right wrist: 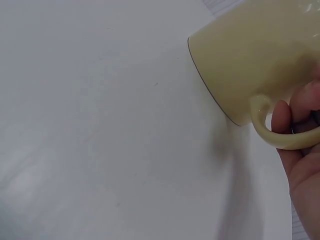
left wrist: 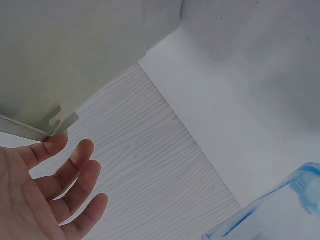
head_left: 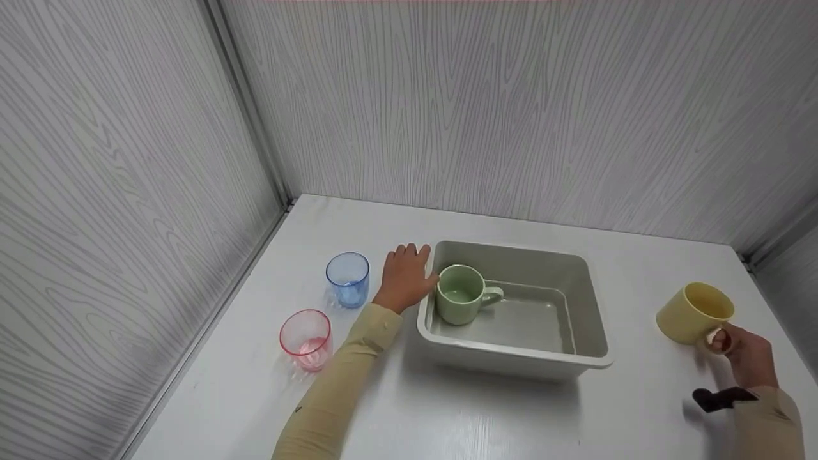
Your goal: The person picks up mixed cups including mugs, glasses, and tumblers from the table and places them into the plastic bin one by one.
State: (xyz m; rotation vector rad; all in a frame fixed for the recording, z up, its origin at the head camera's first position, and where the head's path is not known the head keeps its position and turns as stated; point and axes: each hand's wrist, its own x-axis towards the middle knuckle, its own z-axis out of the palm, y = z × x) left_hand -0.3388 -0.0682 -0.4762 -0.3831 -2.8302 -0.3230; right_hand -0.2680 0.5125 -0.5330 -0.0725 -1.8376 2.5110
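On the right, my right hand (head_left: 744, 354) holds a yellow mug (head_left: 690, 316) by its handle. The right wrist view shows fingers through the handle of the mug (right wrist: 250, 65), which tilts over the white table, its shadow beside it. My left hand (head_left: 407, 278) is at the left side of a grey plastic bin (head_left: 511, 358). In the left wrist view the thumb (left wrist: 56, 144) meets the bin's rim, and the other fingers are loosely bent with nothing in them. Inside the bin, a green mug (head_left: 459, 310) stands upright at the left, handle pointing right.
A blue-tinted glass (head_left: 349, 281) stands left of my left hand, and a pink-tinted glass (head_left: 308, 345) is nearer the front, close to the left forearm. Wood-grain panels (head_left: 486, 115) rise behind the white table (head_left: 492, 425) and along its sides.
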